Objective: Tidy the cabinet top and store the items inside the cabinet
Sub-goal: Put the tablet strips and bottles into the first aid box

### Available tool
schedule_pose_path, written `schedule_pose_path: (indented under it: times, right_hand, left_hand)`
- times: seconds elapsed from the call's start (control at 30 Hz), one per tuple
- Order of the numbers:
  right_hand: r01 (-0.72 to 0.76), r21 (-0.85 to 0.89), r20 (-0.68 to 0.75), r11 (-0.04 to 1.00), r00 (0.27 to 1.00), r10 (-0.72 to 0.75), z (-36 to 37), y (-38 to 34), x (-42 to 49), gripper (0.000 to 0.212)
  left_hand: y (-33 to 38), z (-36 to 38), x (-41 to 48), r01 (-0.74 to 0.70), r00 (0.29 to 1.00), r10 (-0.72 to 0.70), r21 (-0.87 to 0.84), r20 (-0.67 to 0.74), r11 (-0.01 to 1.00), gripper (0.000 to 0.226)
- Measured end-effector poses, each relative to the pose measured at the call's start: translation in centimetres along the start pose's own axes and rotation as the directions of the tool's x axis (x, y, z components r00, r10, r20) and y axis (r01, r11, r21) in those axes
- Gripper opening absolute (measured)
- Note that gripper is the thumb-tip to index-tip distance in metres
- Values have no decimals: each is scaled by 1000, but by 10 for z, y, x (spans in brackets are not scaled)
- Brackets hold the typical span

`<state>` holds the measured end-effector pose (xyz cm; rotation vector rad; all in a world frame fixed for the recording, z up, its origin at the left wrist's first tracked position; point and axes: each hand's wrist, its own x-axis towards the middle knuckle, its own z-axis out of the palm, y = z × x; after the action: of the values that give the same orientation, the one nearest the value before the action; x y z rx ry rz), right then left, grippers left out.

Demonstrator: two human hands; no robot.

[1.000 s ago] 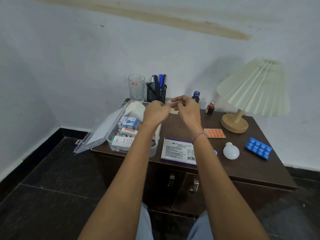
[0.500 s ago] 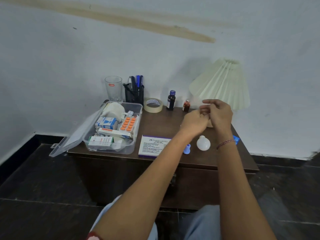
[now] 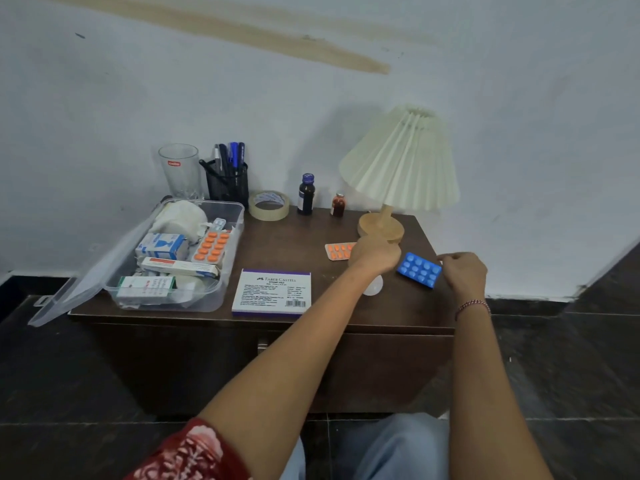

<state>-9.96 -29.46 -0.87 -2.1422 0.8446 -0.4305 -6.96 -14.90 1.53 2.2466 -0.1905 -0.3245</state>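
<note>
Two blister packs | blue pack (image 3: pixel 419 270): rectangular, bumpy | orange pack (image 3: pixel 337 251): partly hidden

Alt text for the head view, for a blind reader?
Two hands hover over a dark cabinet top: the left hand over an orange pill strip, the right hand beside a blue pill strip. An open clear box of medicines sits left; a lamp stands behind.
</note>
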Motion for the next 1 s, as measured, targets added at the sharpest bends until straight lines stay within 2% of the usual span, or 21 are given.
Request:
schedule_pose_path:
  times: [0.13, 0.23, 0.4, 0.53, 0.67, 0.87, 1.0]
  right_hand:
    - [-30, -51, 32, 998, 999, 31, -2, 12, 6, 31]
    - [-35, -73, 75, 997, 996, 40, -2, 17, 10, 32]
    - [-53, -42, 102, 998, 993, 57, -2, 21, 16, 34]
    - [-87, -2, 120, 996, 989, 87, 0, 24, 20, 36]
    - [-100, 27, 108, 995, 989, 97, 1, 26, 21, 39]
    - [-169, 197, 171, 966, 976, 136, 0, 29, 22, 43]
    - [-215, 388, 218, 896, 966, 137, -7, 26, 19, 46]
  left_hand:
    - [7, 11, 5, -16, 1000, 16, 15, 8, 1000, 36]
    - [13, 25, 7, -31, 999, 33, 93, -19, 995, 38]
    - [20, 43, 11, -40, 998, 47, 186, -35, 982, 34]
    - [23, 46, 16, -30, 999, 35, 188, -23, 982, 24]
    - [25, 45, 18, -19, 1000, 22, 146, -20, 989, 25]
    - [27, 43, 15, -22, 999, 29, 146, -45, 989, 26]
    - [27, 43, 11, -26, 993, 37, 98, -110, 995, 26]
